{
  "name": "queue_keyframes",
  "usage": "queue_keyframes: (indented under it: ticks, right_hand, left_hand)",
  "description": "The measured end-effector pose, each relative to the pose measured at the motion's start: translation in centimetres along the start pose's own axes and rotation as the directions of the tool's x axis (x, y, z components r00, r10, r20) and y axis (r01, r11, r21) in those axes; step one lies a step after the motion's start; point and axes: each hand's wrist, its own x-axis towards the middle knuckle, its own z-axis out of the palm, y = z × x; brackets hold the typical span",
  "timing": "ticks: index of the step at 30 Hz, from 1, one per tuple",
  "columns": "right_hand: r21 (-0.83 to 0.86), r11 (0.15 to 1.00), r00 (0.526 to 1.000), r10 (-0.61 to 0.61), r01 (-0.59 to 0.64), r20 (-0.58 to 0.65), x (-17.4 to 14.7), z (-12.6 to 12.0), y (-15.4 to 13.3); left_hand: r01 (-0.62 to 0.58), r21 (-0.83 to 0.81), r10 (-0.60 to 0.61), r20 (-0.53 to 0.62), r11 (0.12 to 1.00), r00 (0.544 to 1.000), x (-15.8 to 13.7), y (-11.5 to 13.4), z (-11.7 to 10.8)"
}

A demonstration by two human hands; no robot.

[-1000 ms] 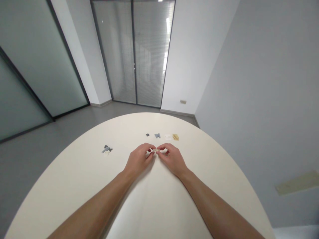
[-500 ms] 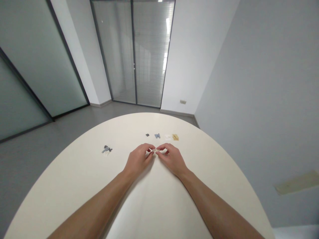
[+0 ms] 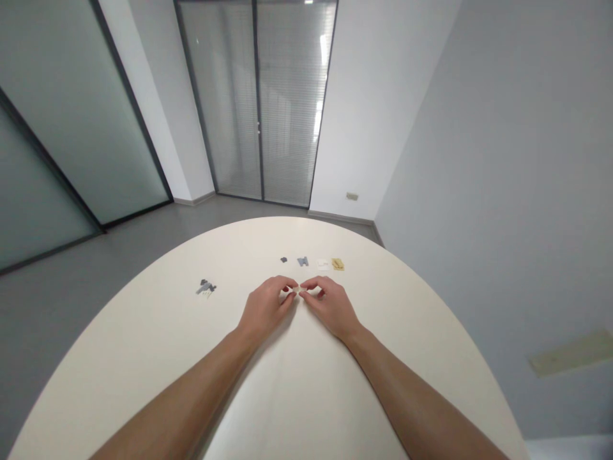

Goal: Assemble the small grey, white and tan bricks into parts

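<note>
Two bare hands are meeting over a round white table [image 3: 143,358], thumbs and index fingers curling toward each other. Between them a small pale piece [image 3: 297,289] is sitting at the fingertips, just above or on the tabletop; which of these, one cannot tell. The left hand [image 3: 268,306] is pinching the piece from its left side, and the right hand [image 3: 334,308] is pinching it from its right, so both grips are closing on the same thing. Its shape is largely hiding behind the fingers.

Beyond the hands, a short row is lying on the table: from left to right, a dark scrap [image 3: 284,259], some blue-grey bits [image 3: 302,261], some white bits [image 3: 322,264] and some yellow bits [image 3: 338,264], the last two just beside each other. Well apart to the left, a small grey cluster [image 3: 206,287] is lying with thin pale slivers at its near edge. Behind the table, a glass door [image 3: 261,102] is standing in a dark frame.
</note>
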Motion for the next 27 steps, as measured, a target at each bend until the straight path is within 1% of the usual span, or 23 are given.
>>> queue_keyframes:
  ticks: [18,27]
  right_hand:
    - [0.009,1.000,1.000,0.015,-0.015,0.014,-0.10,0.09,0.03]
    - [-0.015,1.000,1.000,0.016,-0.015,0.011,-0.04,0.08,-0.10]
  left_hand:
    - [0.014,-0.024,-0.013,0.029,1.000,0.999,0.05,0.05,-0.13]
    - [0.031,-0.025,-0.030,0.050,0.999,0.998,0.18,0.39,-0.34]
